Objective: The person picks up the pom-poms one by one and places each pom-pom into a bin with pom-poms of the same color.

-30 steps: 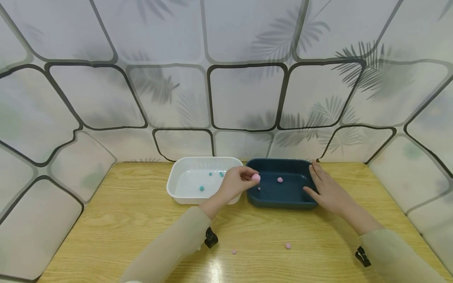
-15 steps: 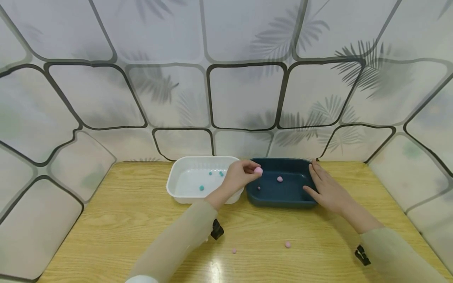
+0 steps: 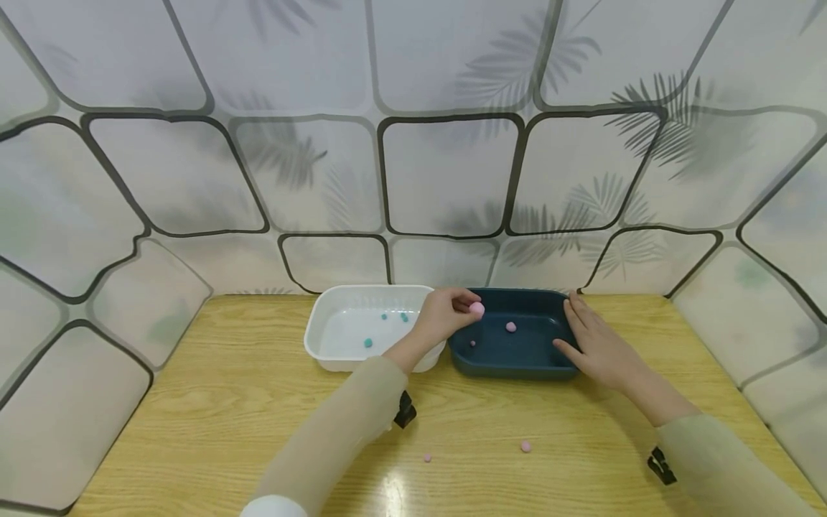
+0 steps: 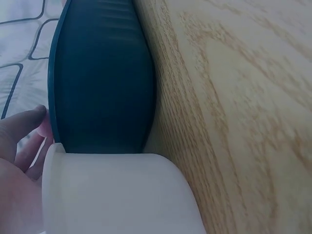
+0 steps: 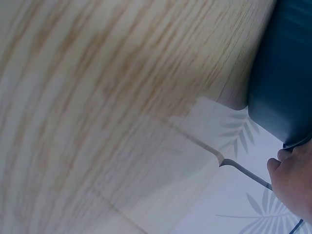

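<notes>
Between the thumb and fingers of my left hand (image 3: pixel 441 316) I pinch a pink ball (image 3: pixel 477 308). It is over the left part of a dark blue tray (image 3: pixel 517 373), and the left wrist view shows it only partly, behind the tray's rim. Inside that tray lie a pink ball (image 3: pixel 511 327) and a much smaller pink one (image 3: pixel 472 343). My right hand (image 3: pixel 601 350) rests on the tray's right end with fairly straight fingers. In the right wrist view, only part of this hand (image 5: pixel 295 180) appears at the tray's rim.
A white tray (image 3: pixel 312 343) holding several teal balls (image 3: pixel 368 343) stands just left of the blue one. Two more pink balls lie on the wooden table in front, one small (image 3: pixel 427 458) and one larger (image 3: pixel 526 446). Patterned fabric (image 3: pixel 446 179) rises behind.
My left hand has shifted right and slightly up, away from the person, carrying the pink ball. The right hand has stayed on the blue tray, and the other balls lie as before.
</notes>
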### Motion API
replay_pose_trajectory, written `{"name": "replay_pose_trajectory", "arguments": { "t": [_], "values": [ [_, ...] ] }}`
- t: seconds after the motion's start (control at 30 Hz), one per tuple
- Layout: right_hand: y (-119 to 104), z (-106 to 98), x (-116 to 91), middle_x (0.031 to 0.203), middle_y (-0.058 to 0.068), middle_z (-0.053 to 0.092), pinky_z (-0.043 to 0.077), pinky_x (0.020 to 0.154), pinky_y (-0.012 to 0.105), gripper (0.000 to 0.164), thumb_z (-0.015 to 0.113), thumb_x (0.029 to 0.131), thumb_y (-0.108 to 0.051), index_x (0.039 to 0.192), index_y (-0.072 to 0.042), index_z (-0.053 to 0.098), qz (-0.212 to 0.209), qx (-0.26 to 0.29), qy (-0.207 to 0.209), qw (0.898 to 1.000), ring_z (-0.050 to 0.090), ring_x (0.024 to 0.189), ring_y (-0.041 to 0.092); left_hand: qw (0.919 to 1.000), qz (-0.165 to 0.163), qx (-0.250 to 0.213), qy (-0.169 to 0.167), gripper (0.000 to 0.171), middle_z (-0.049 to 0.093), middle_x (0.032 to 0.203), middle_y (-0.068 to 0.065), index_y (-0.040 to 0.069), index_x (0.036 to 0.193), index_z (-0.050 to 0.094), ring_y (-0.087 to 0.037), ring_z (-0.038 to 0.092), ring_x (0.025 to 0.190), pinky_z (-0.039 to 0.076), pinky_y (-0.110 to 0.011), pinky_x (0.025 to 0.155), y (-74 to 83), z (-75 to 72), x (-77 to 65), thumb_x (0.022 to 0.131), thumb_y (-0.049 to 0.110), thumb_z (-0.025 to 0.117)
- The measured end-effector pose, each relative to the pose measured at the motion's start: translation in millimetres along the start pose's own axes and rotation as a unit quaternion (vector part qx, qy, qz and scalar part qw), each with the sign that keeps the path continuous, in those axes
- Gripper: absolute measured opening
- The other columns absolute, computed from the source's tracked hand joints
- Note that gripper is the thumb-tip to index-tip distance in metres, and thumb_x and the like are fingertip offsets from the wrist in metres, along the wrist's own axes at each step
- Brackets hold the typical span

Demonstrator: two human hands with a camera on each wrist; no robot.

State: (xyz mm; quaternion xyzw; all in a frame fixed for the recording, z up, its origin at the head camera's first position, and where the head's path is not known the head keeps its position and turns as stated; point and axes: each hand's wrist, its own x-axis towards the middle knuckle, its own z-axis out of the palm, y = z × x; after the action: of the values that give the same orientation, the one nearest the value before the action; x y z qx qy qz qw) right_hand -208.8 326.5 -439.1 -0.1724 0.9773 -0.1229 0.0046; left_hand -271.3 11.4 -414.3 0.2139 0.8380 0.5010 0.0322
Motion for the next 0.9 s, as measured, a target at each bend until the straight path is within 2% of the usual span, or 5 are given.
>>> {"name": "replay_pose_trajectory", "arguments": {
  "t": [0.47,0.63,0.9],
  "values": [
    [3.5,1.8,0.5,0.175,0.033,0.003,0.022,0.127,0.07,0.089,0.057,0.11,-0.041,0.165,0.012,0.012,-0.001,0.004,0.0,1.0,0.009,0.163,0.051,0.9992,-0.011,0.037,-0.014,0.025,0.08,0.112,-0.014,0.003,0.121,0.078,-0.028,0.076,0.105,0.062,-0.029,0.089,-1.1,3.3,6.8,0.097,0.01,0.079],
    [4.1,2.3,0.7,0.175,0.033,0.003,0.022,0.127,0.07,0.089,0.057,0.11,-0.041,0.165,0.013,0.012,-0.003,0.001,0.002,1.0,0.009,0.163,0.051,0.9986,-0.019,0.045,-0.018,0.028,0.079,0.118,-0.014,0.002,0.124,0.076,-0.028,0.076,0.107,0.062,-0.031,0.09,0.1,4.6,8.2,0.097,0.01,0.078],
    [2.0,0.8,0.7,0.175,0.034,0.003,0.022,0.127,0.07,0.089,0.057,0.11,-0.041,0.165,0.013,0.012,-0.001,0.001,0.001,1.0,0.01,0.162,0.052,0.9985,-0.02,0.051,-0.008,0.026,0.079,0.119,-0.014,0.001,0.122,0.077,-0.029,0.077,0.106,0.063,-0.03,0.091,1.7,4.3,8.9,0.097,0.006,0.077]
  ]
}}
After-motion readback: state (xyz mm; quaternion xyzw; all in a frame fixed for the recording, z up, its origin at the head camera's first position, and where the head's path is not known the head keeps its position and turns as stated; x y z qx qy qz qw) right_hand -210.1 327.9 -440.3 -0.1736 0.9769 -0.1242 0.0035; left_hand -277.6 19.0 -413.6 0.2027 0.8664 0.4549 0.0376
